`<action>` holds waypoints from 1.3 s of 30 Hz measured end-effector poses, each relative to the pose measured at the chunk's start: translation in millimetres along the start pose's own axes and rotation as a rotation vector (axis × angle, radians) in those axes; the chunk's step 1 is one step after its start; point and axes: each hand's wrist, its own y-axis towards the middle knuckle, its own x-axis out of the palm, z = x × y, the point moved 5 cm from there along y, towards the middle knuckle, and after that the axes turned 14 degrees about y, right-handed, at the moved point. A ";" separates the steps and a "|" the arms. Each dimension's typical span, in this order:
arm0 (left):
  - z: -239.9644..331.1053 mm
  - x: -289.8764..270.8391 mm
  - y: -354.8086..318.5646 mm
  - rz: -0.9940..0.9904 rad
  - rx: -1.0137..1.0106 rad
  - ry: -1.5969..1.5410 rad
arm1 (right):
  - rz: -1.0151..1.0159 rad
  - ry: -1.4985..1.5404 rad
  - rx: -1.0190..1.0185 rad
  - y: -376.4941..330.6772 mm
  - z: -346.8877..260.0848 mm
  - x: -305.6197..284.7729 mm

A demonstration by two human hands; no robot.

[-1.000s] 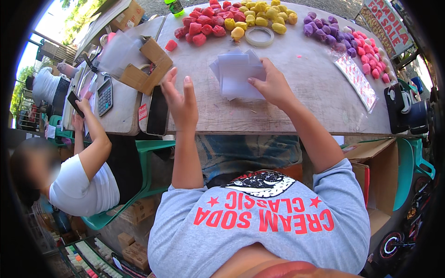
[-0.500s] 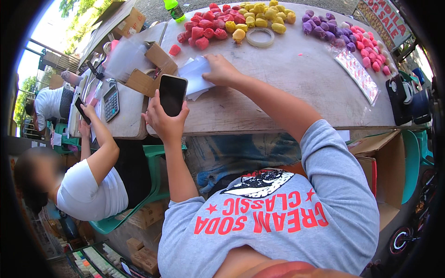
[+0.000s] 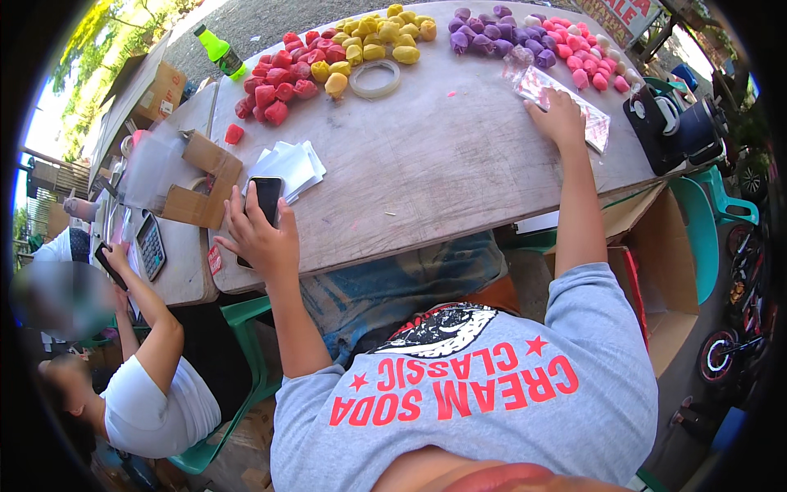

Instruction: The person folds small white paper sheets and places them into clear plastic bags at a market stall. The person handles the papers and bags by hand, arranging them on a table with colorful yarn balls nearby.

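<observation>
At the front left of the table, my left hand (image 3: 266,238) is closed around a black-screened smartphone (image 3: 269,195), thumb on one side and fingers on the other. Loose white paper sheets (image 3: 297,170) lie beside it, partly fanned out. My right hand (image 3: 561,119) reaches far across to the right and rests over a clear plastic packet (image 3: 592,123) of pink-and-white patterned pieces. Its thumb and fingers are apart, and its palm covers part of the packet.
Red (image 3: 275,86), yellow (image 3: 381,37), purple (image 3: 500,37) and pink wrapped lumps (image 3: 586,57) line the table's far side. A tape roll (image 3: 375,79), cardboard box (image 3: 197,176), green bottle (image 3: 220,53) and black device (image 3: 672,123) stand around. A person (image 3: 160,385) sits at left with a phone.
My right hand has left the white papers and gone right to the packet. My left hand has lowered the smartphone toward the table next to the papers. The view has shifted right.
</observation>
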 end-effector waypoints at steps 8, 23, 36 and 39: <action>117.7 -47.9 -1.3 -0.114 0.468 -0.720 | -0.200 0.557 -0.651 -108.1 -32.6 1.1; 214.2 -44.6 9.3 -0.378 0.567 -1.072 | 0.121 0.502 -0.798 -182.8 -85.4 -14.8; 233.8 -42.7 -15.4 -0.568 0.188 -1.187 | 0.190 0.341 -0.662 -189.7 -85.7 -12.0; 234.5 -44.3 -16.1 -0.469 0.172 -1.250 | 0.148 0.319 -0.663 -185.8 -86.4 -9.2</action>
